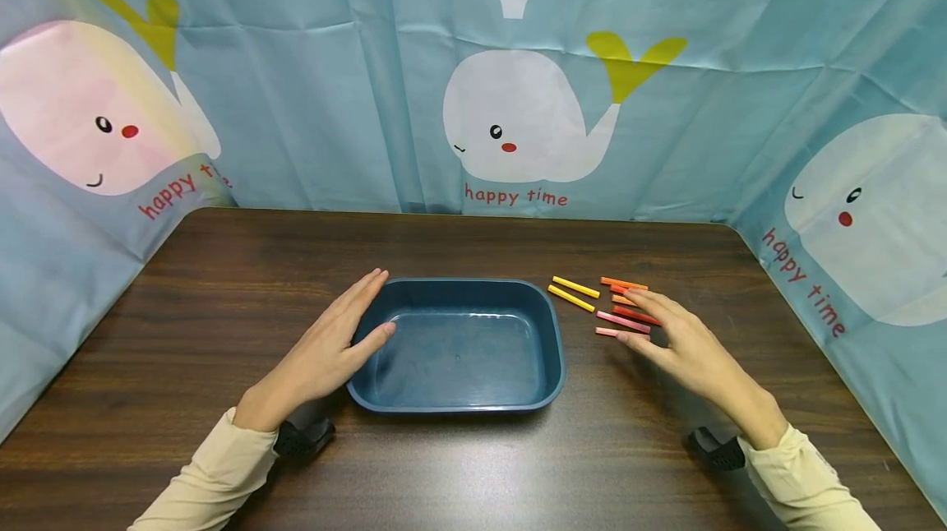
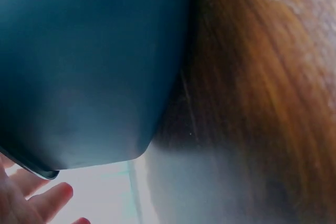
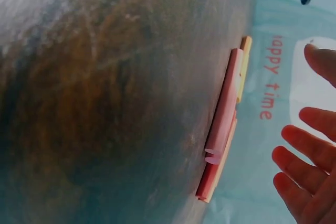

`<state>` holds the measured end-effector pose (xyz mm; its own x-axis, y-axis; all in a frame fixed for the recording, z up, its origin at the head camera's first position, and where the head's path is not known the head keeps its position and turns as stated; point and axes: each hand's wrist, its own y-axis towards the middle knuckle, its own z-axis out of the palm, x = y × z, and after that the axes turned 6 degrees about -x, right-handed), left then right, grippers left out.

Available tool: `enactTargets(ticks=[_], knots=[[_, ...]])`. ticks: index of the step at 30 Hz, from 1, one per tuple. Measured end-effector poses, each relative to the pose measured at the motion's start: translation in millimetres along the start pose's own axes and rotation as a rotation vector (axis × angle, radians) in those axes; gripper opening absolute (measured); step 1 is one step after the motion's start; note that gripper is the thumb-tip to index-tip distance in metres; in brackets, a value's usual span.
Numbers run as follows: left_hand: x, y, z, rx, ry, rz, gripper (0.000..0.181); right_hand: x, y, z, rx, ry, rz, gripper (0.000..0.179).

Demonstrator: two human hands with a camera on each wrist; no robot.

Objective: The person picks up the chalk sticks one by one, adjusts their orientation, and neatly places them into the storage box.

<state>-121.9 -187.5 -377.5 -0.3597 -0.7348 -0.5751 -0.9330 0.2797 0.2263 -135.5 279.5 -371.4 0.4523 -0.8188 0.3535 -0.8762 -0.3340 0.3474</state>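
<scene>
With nothing held, my left grip spreads by the blue tub and my right grip over the sticks beside it — light, I guess, and easy to snap, best pinched mid-stick.

Lt-blue curtain w/ whales & red "happy time" txt hangs behind dk wood tbl.

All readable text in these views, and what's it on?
"happy time": cloth, under middle whale print.
"happy time": cloth, under right whale print.
"happy ti…e": cloth, under left whale print; fold breaks it.
"…appy time": cloth, right wrist view, sideways; first letter unclear.
Tray, sticks: none visible.
</scene>
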Motion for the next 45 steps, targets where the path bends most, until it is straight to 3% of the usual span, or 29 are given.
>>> enactTargets(ticks=[6,15,22,28,45], knots=[[1.7,-0.8,0.4,0.029,-0.051,-0.023,0.068,-3.3,2.9,4.8,-0.008,0.021,-0.039,0.055],[3.7,-0.6,1.8,0.006,-0.083,0.006,0.066,-5.8,5.8,7.5,-0.017,0.005,-0.096,0.049],[4.4,-1.9,2.3,0.005,-0.028,0.045,0.069,-6.3,9.6,10.5,0.009,0.010,-0.117,0.042],[4.2,-1.3,2.7,0.006,0.018,0.057,0.070,-8.0,11.6,12.2,0.076,0.010,-0.084,0.039],[3.7,0.5,2.9,0.008,-0.012,0.039,0.070,-14.1,16.0,15.0,0.142,-0.008,-0.101,0.024]])
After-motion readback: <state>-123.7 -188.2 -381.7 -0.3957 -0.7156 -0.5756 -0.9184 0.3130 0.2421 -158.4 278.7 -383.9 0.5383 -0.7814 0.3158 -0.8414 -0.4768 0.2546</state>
